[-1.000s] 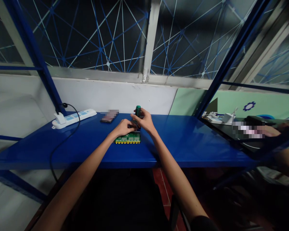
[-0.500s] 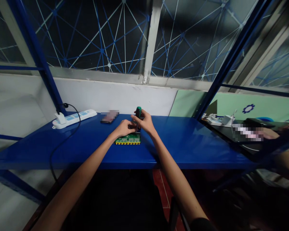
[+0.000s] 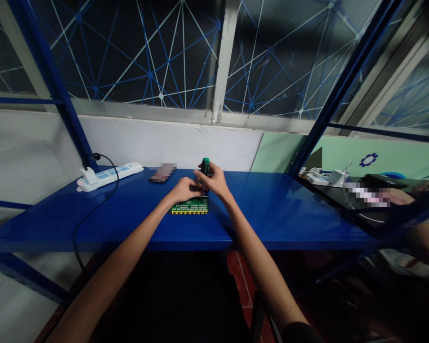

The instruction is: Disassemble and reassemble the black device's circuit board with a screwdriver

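Your right hand point(image 3: 217, 182) grasps the green-handled tool point(image 3: 205, 165), nearly upright — at the far side of the circuit board point(image 3: 190, 206) on the blue table point(image 3: 268, 209). Your left hand point(image 3: 180, 190) curls beside it — grip hidden, can't tell.

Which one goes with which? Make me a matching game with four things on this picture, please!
Things:
1. Screwdriver
2. Circuit board
3. Power strip
4. Table

Clues:
A. Blue on top
B. Green with a yellow edge
C. Upright in the right hand
D. White, with a plug in it

Pairs: 1-C, 2-B, 3-D, 4-A
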The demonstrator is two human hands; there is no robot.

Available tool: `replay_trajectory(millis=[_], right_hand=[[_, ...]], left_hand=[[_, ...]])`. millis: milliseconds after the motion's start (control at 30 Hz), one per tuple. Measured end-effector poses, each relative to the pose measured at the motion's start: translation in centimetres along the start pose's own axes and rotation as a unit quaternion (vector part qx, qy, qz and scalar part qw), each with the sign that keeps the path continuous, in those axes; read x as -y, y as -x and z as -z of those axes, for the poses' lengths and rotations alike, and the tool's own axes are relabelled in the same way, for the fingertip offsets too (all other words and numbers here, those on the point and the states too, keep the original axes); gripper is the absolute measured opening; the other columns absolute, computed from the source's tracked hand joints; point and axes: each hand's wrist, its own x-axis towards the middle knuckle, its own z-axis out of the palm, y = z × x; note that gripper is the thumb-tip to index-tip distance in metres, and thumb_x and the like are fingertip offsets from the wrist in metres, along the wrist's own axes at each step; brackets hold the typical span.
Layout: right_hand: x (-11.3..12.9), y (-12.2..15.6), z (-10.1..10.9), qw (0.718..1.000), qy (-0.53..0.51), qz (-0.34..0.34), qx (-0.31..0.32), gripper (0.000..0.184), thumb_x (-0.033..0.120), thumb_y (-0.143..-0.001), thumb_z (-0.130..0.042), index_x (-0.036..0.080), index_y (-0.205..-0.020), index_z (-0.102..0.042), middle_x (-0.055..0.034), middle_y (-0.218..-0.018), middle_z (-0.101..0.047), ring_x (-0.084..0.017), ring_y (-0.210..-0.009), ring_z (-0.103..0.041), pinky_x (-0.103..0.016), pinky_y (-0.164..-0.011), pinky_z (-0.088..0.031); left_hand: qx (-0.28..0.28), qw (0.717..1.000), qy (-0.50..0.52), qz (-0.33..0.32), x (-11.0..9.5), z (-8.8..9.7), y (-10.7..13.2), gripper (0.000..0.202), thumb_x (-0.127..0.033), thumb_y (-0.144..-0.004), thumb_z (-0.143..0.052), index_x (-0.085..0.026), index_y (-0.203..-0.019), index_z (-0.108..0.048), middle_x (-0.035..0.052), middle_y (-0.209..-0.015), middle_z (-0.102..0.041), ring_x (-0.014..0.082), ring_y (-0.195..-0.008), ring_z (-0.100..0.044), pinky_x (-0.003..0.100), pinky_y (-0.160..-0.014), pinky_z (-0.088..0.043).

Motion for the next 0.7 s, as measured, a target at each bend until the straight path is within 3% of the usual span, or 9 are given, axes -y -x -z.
replay_trajectory(millis=[267,700], right_hand=[[0.11,0.12,-0.02,1.0,0.002,-0.001,0.003,0.042,0.056,-0.077,-0.066,0.02,-0.097,-0.062,-0.0032,-0.075,-0.064,-0.017,-0.066,-0.057,-0.031,-0.059,-0.047],[0.45,0.22,0.02,1.0,-0.008,-0.017,0.009,0.04,0.055,-0.076,-0.066,0.019,-0.094,-0.063,-0.0041,-0.074,-0.065,-0.017,-0.063,-0.058,-0.031,-0.055,-0.045]], left_hand=[[0.014,1.0,0.015,0.0,-0.11,0.09,-0.04,0.024,-0.03,-0.074,-0.071,-0.011,-0.087,-0.078,0.0109,-0.088,-0.077,0.0241,-0.085,-0.07,0.031,-0.075,-0.053],[-0.003,1.0,0.007,-0.001,0.16,0.11,-0.11,0.02,-0.028,-0.072,-0.073,-0.012,-0.083,-0.078,0.0104,-0.085,-0.076,0.0222,-0.081,-0.07,0.031,-0.074,-0.052]])
